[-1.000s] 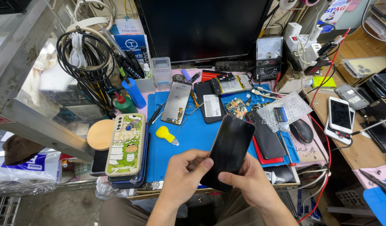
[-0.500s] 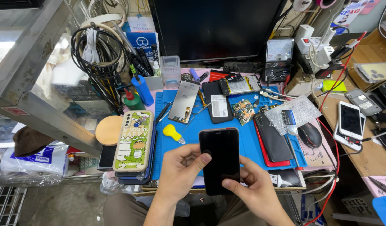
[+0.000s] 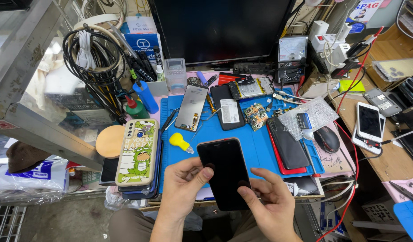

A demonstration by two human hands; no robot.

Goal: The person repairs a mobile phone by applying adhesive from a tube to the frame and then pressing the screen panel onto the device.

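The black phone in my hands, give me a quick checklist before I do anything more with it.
1. Both hands on the black phone: ok, left hand at its left edge, right hand at its lower right.
2. Screen faces up and is dark: ok.
3. Cracks in the glass: cannot tell.
4. Bare blue mat behind the phone: ok.
5. Yellow tool within reach: ok, on the mat by the left hand.
6. Back of the phone: cannot tell, hidden.
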